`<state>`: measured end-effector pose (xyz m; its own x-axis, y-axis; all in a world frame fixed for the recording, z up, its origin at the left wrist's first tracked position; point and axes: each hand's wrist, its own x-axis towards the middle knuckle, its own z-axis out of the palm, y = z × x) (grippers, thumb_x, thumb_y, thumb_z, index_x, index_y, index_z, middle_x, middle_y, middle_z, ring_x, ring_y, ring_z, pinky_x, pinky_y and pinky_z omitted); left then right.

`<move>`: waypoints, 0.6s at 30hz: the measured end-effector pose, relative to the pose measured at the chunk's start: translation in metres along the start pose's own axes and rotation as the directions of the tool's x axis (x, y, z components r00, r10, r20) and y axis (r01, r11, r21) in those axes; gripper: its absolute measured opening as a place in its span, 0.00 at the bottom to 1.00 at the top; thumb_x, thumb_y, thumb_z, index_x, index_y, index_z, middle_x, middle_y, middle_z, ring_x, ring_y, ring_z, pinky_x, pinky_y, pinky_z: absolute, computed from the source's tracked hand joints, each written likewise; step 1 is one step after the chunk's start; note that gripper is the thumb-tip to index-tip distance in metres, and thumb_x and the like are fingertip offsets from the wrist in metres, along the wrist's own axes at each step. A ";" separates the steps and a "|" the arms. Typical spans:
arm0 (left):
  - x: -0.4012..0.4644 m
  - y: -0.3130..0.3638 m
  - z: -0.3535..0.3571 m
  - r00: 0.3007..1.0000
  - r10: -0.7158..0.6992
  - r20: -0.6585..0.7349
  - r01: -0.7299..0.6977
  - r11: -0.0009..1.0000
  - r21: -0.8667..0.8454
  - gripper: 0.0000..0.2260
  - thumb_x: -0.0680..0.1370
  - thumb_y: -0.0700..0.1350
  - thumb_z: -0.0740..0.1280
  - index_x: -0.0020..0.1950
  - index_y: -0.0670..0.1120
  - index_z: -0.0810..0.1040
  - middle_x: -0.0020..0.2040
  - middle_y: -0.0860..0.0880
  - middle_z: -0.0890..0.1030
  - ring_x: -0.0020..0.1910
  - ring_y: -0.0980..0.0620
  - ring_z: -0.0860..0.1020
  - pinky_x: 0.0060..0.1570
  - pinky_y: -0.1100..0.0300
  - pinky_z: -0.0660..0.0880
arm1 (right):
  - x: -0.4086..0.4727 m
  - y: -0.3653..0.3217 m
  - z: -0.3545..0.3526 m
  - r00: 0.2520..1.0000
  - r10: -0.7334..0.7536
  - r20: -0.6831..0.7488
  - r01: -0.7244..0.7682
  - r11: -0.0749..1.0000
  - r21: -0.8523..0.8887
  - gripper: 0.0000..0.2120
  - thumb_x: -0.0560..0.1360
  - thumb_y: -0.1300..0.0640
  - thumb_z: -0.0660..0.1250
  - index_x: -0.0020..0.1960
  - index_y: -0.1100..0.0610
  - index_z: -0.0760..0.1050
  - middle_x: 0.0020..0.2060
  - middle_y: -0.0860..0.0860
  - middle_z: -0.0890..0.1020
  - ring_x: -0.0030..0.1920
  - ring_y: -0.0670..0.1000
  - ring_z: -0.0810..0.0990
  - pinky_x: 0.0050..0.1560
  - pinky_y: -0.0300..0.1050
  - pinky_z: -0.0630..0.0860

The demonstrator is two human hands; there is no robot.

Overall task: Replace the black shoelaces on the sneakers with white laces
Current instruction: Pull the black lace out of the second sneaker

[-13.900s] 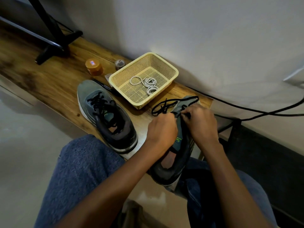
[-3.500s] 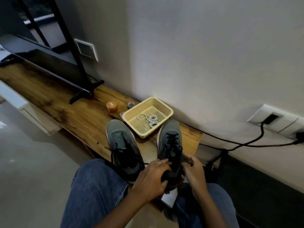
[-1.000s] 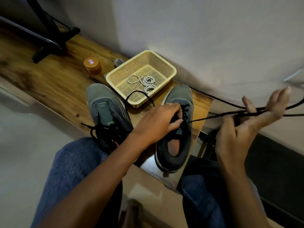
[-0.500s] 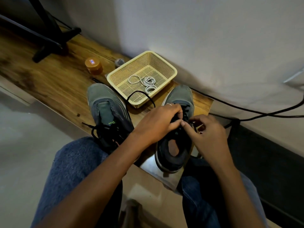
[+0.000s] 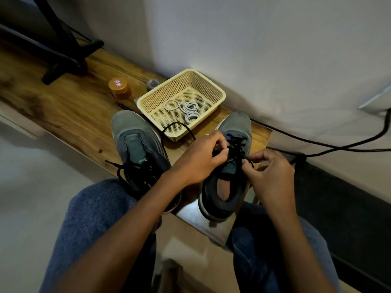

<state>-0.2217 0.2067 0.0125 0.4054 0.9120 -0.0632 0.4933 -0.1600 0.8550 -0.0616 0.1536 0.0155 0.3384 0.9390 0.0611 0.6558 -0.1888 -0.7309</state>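
Note:
Two grey sneakers stand on the wooden bench. The right sneaker (image 5: 237, 127) keeps its black lace (image 5: 238, 148) through the upper eyelets. My left hand (image 5: 200, 159) pinches that lace at the sneaker's left side; a loose end arcs back toward the basket. My right hand (image 5: 270, 172) pinches the lace at the sneaker's right side. The left sneaker (image 5: 135, 142) has its eyelets bare, and its loose black lace (image 5: 131, 170) lies in a heap over its heel. White laces (image 5: 187, 109) lie coiled inside the yellow basket (image 5: 213, 89).
An orange-lidded jar (image 5: 120, 87) and a small grey object (image 5: 152, 83) sit behind the left sneaker. A black stand foot (image 5: 69, 62) rests on the wooden bench (image 5: 69, 115) at far left. A black cable (image 5: 317, 144) runs along the wall at right. My knees are below the bench edge.
My right hand drew a length of black lace out far to the right a second ago, then came back to the right sneaker. Both hands now work at its eyelets.

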 end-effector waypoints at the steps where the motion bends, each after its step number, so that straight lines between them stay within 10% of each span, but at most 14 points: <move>1: -0.001 0.000 0.001 1.000 0.000 -0.014 0.000 1.000 0.022 0.03 0.78 0.44 0.65 0.49 0.50 0.71 0.53 0.50 0.80 0.50 0.53 0.79 0.51 0.47 0.76 | 0.000 0.001 0.000 1.000 -0.001 -0.011 0.001 1.000 -0.006 0.04 0.71 0.57 0.72 0.40 0.53 0.78 0.42 0.52 0.79 0.39 0.51 0.78 0.41 0.50 0.78; 9: -0.004 0.011 0.021 0.957 0.281 -0.067 -0.192 0.793 0.578 0.10 0.75 0.54 0.69 0.54 0.54 0.80 0.54 0.54 0.81 0.57 0.52 0.76 0.63 0.52 0.64 | 0.000 0.003 -0.003 0.999 -0.049 -0.005 0.049 0.999 -0.007 0.02 0.71 0.57 0.72 0.42 0.54 0.80 0.41 0.51 0.79 0.40 0.50 0.79 0.43 0.55 0.78; 18: -0.004 0.017 0.012 0.949 0.104 -0.299 0.007 0.937 0.349 0.03 0.77 0.49 0.67 0.47 0.51 0.78 0.46 0.55 0.80 0.49 0.53 0.77 0.65 0.41 0.66 | 0.002 0.004 -0.005 1.000 0.012 -0.007 -0.012 0.999 0.035 0.03 0.71 0.57 0.72 0.39 0.52 0.80 0.40 0.49 0.79 0.39 0.48 0.79 0.42 0.53 0.79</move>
<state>-0.2060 0.1959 0.0211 0.2060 0.9613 0.1828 0.7334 -0.2754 0.6215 -0.0555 0.1534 0.0161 0.3509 0.9347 0.0571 0.6276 -0.1896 -0.7551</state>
